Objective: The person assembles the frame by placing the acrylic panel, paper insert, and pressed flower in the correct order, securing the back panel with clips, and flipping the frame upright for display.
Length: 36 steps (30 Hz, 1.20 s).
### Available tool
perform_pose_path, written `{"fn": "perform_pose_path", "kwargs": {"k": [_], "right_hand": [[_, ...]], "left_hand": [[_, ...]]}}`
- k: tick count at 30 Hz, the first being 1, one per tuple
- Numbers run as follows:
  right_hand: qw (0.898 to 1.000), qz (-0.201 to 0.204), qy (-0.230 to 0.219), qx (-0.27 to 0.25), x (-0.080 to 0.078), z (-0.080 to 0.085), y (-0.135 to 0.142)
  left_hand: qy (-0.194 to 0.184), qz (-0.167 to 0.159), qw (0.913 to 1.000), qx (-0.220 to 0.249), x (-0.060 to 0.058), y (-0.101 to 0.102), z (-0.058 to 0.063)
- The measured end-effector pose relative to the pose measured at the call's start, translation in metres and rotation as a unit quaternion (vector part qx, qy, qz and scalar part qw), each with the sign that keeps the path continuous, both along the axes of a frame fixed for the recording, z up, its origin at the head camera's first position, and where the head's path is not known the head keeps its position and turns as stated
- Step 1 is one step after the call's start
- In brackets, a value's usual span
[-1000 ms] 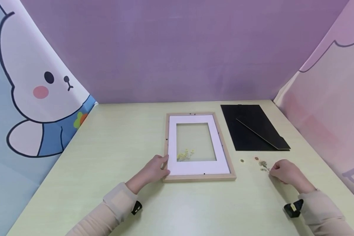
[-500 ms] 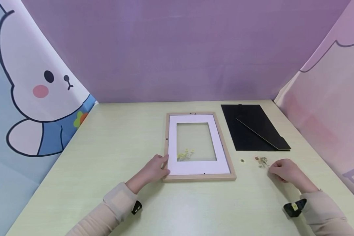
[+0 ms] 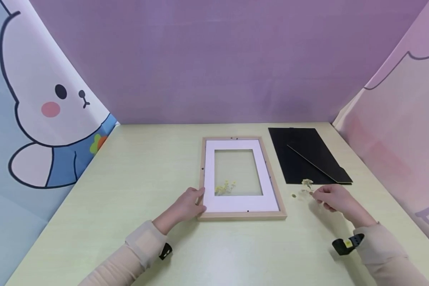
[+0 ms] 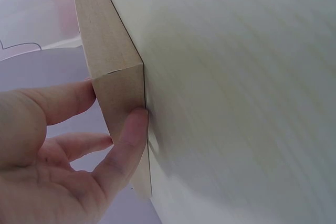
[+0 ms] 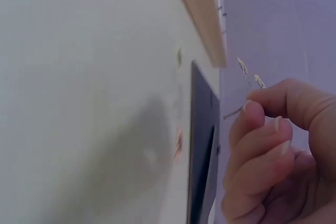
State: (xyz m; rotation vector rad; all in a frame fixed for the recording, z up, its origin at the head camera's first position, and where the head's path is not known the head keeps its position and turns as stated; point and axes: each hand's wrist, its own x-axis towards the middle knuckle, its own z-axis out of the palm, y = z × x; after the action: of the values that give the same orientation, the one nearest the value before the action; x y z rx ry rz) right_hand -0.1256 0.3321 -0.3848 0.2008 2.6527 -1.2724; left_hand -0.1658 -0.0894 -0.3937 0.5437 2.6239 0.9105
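A light wooden picture frame (image 3: 243,216) with a white mat (image 3: 241,203) lies on the table. My left hand (image 3: 184,204) grips its near left corner, thumb against the outer side (image 4: 134,129) and fingers along the upper edge. Yellow pressed flowers (image 3: 225,188) show in the lower left of the mat's opening. To the right of the frame, my right hand (image 3: 337,198) pinches a dried flower sprig (image 3: 307,182) by its thin stem between thumb and index finger. In the right wrist view the sprig's pale heads (image 5: 259,81) stand above the table surface.
Black backing boards (image 3: 293,159) lie at the back right, one askew on the other. A small round dried flower (image 3: 294,196) lies between frame and right hand. Another reddish one (image 5: 178,144) lies on the table (image 3: 139,167). Printed cloth walls (image 3: 221,63) enclose the table.
My right hand has raised the sprig from the table and moved left and away from me, its head now overlapping the black boards' near edge. The left hand and frame stay put.
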Motion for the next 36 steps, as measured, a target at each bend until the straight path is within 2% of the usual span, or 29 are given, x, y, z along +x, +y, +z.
{"fn": "perform_pose_path", "kwargs": {"k": [6,15,27,36], "right_hand": [[0.999,0.012,0.011,-0.027,-0.014,0.008,-0.022],[0.999,0.028,0.017,-0.033,-0.035,0.014,-0.053],[0.997,0.046,-0.007,-0.059,-0.066,0.005,-0.103],[0.997,0.037,-0.02,-0.06,-0.076,-0.006,-0.12]], "left_hand": [[0.003,-0.001,1.0,-0.001,0.0,0.0,-0.001],[0.0,0.002,1.0,-0.001,-0.001,0.0,-0.003],[0.0,0.007,1.0,0.002,-0.001,0.001,-0.002],[-0.003,0.011,0.9999,0.006,-0.001,0.0,-0.003]]}}
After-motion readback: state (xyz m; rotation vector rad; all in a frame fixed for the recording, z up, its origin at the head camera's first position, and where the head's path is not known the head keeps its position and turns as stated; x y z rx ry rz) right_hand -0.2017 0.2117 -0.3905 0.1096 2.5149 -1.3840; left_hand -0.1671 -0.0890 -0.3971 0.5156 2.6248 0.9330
